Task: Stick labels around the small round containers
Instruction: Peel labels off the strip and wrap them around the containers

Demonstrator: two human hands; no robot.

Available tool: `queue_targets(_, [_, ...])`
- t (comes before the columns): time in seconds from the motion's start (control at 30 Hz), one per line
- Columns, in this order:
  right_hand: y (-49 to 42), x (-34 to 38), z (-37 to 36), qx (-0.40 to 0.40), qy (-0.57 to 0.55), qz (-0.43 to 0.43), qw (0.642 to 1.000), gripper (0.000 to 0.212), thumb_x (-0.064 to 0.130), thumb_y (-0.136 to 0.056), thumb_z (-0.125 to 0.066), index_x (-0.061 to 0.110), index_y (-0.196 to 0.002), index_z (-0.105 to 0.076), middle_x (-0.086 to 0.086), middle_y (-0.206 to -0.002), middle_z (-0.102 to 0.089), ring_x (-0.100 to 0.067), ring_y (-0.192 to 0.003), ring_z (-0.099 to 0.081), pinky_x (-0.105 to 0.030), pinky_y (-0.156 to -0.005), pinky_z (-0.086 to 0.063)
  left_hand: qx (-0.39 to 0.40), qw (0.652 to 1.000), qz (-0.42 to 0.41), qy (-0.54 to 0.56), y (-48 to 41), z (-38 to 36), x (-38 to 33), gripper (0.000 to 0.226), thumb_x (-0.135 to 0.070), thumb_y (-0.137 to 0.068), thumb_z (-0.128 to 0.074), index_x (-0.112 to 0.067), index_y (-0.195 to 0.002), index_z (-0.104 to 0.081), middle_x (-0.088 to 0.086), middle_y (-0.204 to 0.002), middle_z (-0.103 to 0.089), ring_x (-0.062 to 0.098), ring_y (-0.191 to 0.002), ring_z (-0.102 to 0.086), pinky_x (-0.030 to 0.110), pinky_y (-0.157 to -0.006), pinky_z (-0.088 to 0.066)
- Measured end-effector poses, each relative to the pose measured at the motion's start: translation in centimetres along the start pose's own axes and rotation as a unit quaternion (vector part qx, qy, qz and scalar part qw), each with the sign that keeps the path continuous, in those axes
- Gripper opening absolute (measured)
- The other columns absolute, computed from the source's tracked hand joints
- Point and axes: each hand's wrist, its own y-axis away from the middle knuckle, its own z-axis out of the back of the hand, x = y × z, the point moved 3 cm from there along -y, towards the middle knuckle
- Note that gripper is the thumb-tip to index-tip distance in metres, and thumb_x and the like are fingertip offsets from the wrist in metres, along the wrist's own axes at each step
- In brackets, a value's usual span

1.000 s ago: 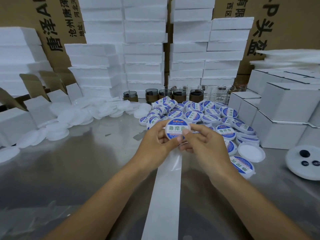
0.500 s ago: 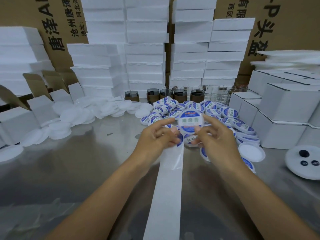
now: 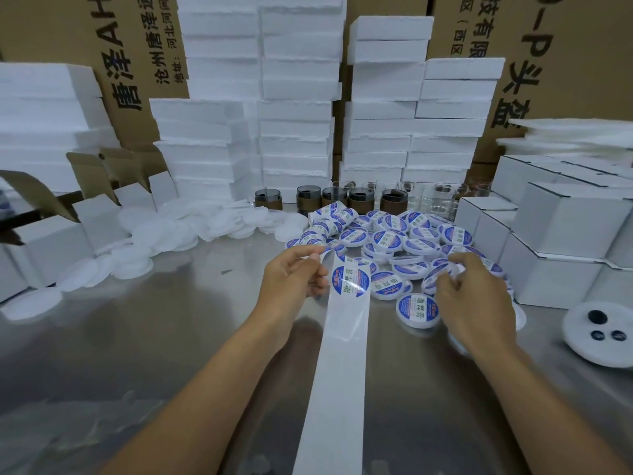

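A long white label strip (image 3: 337, 371) runs up the steel table (image 3: 137, 354) between my arms. One round blue-and-white label (image 3: 351, 282) sits on it near the top. My left hand (image 3: 294, 277) pinches the strip's upper left edge, where the strip curls over. My right hand (image 3: 478, 299) is at the near edge of the pile of labelled round containers (image 3: 390, 236), its fingers curled round a labelled container (image 3: 432, 282) that lies among the others. Two more labelled containers (image 3: 416, 308) lie between the strip and my right hand.
Plain white round containers (image 3: 164, 234) are heaped at the left. White cartons (image 3: 565, 231) stand at the right, open cartons (image 3: 44, 241) at the left. Foam blocks (image 3: 294, 114) are stacked at the back, with dark jars (image 3: 359, 197) before them. A white disc (image 3: 599, 332) carries black parts.
Both hands held one labelled container at the centre. My right hand carried it right to the pile, and my left hand took hold of the strip's top.
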Motion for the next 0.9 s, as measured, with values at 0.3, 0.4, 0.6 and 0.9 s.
queue_targets(0.3, [0.5, 1.1, 0.1, 0.012, 0.132, 0.031, 0.991, 0.028, 0.03, -0.093, -0.047, 0.017, -0.112, -0.062, -0.008, -0.101, -0.068, -0.028, -0.093, -0.06, -0.028, -0.062, -0.032, -0.124, 0.992, 0.008, -0.023, -5.6, 3.4, -0.3, 0.017, 0.0, -0.091, -0.049, -0.012, -0.088, -0.061, 0.005, -0.074, -0.06, 0.009, -0.057, -0.057, 0.016, -0.052, -0.049])
queue_targets(0.4, [1.0, 2.3, -0.8, 0.023, 0.156, 0.085, 0.984, 0.032, 0.033, -0.092, -0.046, 0.019, -0.119, -0.058, -0.007, -0.104, -0.066, -0.026, -0.099, -0.059, -0.032, -0.066, -0.041, -0.195, 0.964, -0.028, -0.177, -9.6, 6.1, -0.5, 0.014, -0.006, -0.092, -0.051, -0.013, -0.099, -0.061, 0.01, -0.096, -0.063, 0.016, -0.078, -0.056, 0.026, -0.071, -0.046])
queue_targets(0.6, [1.1, 2.9, -1.5, 0.005, 0.206, 0.145, 0.968, 0.025, 0.024, -0.076, -0.07, 0.012, -0.098, -0.067, -0.009, -0.079, -0.067, -0.03, -0.075, -0.063, -0.03, -0.053, -0.046, -0.167, 0.841, -0.077, -0.509, -15.9, 8.3, 0.0, 0.03, -0.023, -0.092, -0.056, -0.009, -0.119, -0.055, 0.017, -0.122, -0.05, 0.031, -0.112, -0.049, 0.038, -0.093, -0.041])
queue_targets(0.9, [0.7, 3.1, -1.7, -0.038, 0.214, 0.205, 0.954, 0.034, 0.017, -0.057, -0.085, 0.01, -0.088, -0.072, -0.008, -0.065, -0.066, -0.027, -0.059, -0.065, -0.031, -0.046, -0.05, -0.122, 0.702, -0.05, -0.7, -18.9, 7.5, 1.5, 0.031, -0.032, -0.095, -0.047, -0.01, -0.114, -0.059, 0.015, -0.12, -0.053, 0.032, -0.114, -0.046, 0.038, -0.094, -0.037])
